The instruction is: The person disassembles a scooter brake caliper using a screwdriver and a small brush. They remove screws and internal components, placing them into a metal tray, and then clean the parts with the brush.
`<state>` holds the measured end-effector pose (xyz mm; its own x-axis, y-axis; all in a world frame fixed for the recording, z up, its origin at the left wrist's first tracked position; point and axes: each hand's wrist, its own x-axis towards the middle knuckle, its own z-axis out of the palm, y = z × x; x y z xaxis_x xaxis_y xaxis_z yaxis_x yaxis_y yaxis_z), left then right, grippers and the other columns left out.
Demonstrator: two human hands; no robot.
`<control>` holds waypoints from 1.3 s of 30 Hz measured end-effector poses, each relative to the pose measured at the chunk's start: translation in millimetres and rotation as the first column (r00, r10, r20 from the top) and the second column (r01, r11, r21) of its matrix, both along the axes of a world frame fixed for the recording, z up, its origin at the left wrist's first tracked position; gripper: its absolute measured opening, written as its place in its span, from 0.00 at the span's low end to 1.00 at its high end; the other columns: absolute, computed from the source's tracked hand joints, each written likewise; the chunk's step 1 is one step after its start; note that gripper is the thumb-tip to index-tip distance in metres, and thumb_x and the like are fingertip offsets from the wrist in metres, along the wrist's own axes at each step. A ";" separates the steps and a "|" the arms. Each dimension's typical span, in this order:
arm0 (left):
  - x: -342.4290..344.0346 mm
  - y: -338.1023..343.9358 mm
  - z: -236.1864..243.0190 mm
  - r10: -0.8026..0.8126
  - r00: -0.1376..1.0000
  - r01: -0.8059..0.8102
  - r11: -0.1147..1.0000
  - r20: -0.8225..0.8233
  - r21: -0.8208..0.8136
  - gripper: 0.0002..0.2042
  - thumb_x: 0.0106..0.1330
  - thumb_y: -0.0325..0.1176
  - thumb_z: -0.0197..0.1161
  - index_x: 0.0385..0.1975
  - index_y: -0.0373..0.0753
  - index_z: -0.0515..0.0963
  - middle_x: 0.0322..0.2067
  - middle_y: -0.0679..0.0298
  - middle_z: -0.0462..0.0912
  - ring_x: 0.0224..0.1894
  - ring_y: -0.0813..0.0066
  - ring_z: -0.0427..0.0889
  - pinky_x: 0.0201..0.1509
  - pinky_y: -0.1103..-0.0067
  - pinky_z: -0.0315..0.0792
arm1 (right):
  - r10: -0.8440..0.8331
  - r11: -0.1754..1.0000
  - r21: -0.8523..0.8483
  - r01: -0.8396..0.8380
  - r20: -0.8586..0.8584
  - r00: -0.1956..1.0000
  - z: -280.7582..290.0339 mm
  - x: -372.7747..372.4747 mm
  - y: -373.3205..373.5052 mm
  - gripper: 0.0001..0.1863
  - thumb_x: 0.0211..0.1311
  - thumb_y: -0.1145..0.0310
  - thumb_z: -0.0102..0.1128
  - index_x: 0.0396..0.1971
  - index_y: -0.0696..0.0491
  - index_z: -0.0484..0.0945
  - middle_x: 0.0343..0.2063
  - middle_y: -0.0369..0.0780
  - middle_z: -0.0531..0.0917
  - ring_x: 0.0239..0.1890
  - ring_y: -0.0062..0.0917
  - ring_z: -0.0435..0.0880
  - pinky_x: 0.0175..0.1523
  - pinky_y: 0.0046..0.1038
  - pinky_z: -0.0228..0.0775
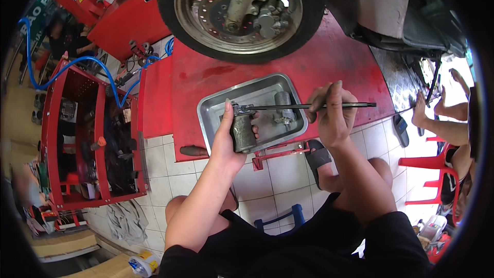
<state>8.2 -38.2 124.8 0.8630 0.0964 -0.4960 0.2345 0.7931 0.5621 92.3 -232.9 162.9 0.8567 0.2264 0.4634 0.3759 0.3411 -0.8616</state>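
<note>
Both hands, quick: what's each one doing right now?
Left hand: closed around a cylindrical metal part.
Right hand: closed on a long dark rod-shaped tool, its far end at the part's top.

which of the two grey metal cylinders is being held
The mottled grey metal cylinder in the person's left grip; the other grey metal cylinder sits inside the silver rectangular metal tray.

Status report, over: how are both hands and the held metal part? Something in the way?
Left hand gripping grey metal cylinder. Right hand holding dark rod, tip at cylinder's top end. Metal tray below, second cylinder inside; no obstruction seen.
</note>
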 end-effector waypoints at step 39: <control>6.5 12.8 -14.7 -0.218 0.965 0.234 0.967 -0.143 0.105 0.22 0.66 0.54 0.60 0.40 0.37 0.75 0.32 0.55 0.83 0.24 0.70 0.78 0.28 0.76 0.74 | 0.391 0.807 -0.483 -0.341 0.005 0.920 15.2 23.4 -30.4 0.07 0.58 0.77 0.60 0.37 0.60 0.80 0.26 0.37 0.80 0.30 0.17 0.76 0.37 0.22 0.69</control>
<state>14.7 -25.3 110.1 0.7982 -0.0279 -0.6018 0.4770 0.6395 0.6030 115.8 -263.3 178.1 0.6218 0.7233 0.3004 0.3959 0.0407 -0.9174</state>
